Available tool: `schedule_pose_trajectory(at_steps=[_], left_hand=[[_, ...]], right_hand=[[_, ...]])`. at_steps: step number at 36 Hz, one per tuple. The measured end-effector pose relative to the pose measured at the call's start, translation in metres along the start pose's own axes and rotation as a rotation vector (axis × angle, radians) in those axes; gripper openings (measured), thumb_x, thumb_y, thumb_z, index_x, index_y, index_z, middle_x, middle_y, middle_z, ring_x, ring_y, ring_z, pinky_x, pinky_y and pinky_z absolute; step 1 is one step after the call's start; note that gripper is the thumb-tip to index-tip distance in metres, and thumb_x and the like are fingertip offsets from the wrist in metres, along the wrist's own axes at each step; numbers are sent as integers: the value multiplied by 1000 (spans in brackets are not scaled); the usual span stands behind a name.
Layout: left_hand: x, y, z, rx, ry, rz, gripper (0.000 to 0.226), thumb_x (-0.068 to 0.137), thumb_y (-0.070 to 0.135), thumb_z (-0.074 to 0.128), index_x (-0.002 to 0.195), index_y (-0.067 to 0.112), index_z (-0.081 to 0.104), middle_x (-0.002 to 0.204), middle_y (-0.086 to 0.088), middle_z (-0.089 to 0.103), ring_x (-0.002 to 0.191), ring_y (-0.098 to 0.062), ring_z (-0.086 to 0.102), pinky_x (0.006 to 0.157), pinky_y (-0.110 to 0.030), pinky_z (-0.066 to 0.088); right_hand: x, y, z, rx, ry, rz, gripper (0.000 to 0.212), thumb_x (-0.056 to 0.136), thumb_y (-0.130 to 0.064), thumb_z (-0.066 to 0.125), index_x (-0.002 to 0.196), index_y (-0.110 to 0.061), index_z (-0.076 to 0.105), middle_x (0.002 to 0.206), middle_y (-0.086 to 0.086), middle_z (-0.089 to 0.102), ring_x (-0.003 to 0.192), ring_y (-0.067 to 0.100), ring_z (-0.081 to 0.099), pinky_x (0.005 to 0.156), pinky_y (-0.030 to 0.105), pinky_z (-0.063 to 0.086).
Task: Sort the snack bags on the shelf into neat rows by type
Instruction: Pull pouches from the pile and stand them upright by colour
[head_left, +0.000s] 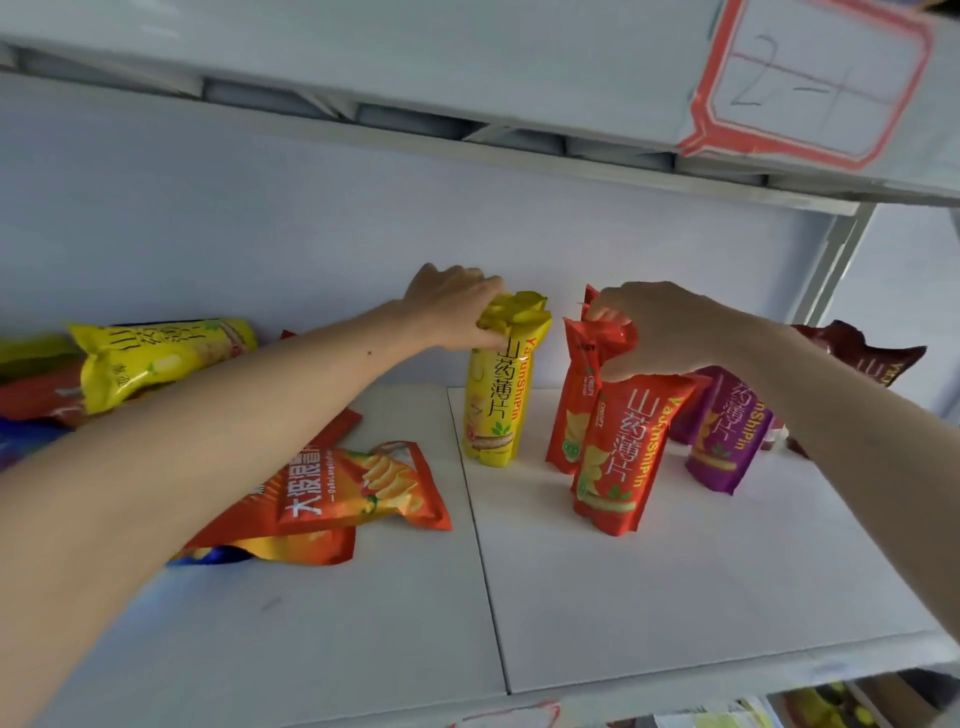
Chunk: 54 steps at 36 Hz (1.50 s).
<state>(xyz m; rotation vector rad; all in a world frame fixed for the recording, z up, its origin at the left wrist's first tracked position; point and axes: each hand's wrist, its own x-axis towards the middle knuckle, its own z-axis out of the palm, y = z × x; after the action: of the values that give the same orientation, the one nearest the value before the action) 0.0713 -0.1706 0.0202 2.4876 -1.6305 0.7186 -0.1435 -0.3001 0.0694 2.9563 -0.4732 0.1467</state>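
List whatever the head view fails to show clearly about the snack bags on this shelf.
- Pile at the far left: cut off by the frame edge, so its bag count cannot be told.
- Blue bag: mostly under the orange chip bag and the left arm; its print is hidden.
- Dark red bag: partly behind the right arm.
- Rear red bag: front covered by the red bag ahead and the right hand.

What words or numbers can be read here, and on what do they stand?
"山药薄片" and "YaJunShiPin": upright yellow foil snack bag, its top gripped by the left hand.
The same: upright red foil snack bag; the right hand grips the red bag behind it.
"CRISPY": that rear red foil bag.
"大波浪": orange flat-lying chip bag; small print blurred.
"2-4", handwritten: red-bordered paper shelf tag.
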Motion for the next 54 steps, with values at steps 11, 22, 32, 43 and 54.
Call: schedule_pose_trajectory(at_steps=[11, 22, 32, 43, 54], left_hand=[[-88, -92, -18, 44, -74, -260, 75, 82, 66, 57, 139, 20, 41, 135, -3, 53, 121, -25, 49, 92, -40, 37], [-211, -261, -10, 102, -167, -551, 69, 86, 68, 48, 138, 22, 44, 138, -4, 52, 126, -27, 48, 96, -42, 39], [-301, -414, 2, -14, -252, -890, 72, 88, 65, 51, 139, 16, 42, 142, -10, 49, 125, -32, 50, 94, -41, 43], [-344, -487, 54, -184, -315, -1009, 75, 92, 60, 49, 145, 9, 38, 148, -14, 44, 133, -33, 45, 102, -40, 39], [-335, -497, 64, -232, -446, -1050, 86, 83, 74, 47, 140, 8, 46, 142, -13, 50, 124, -30, 51, 90, -35, 42]], right_hand=[[69, -116, -9, -1, 180, -284, 56, 82, -46, 68, 131, -29, 48, 128, -1, 52, 118, 21, 51, 90, 39, 45], [153, -273, 22, 90, 116, -433, 53, 81, -43, 69, 128, -26, 50, 128, -2, 56, 118, 21, 53, 95, 40, 45], [230, -377, 40, 116, 63, -481, 79, 76, -46, 75, 141, -25, 35, 136, -2, 52, 119, 23, 52, 91, 38, 44], [282, -444, 63, 13, -44, -601, 119, 59, -49, 87, 150, -33, 12, 147, 2, 39, 131, 25, 42, 100, 45, 42], [305, -451, 71, 31, -31, -619, 102, 67, -41, 84, 147, -34, 21, 132, -1, 53, 115, 23, 54, 85, 38, 48]])
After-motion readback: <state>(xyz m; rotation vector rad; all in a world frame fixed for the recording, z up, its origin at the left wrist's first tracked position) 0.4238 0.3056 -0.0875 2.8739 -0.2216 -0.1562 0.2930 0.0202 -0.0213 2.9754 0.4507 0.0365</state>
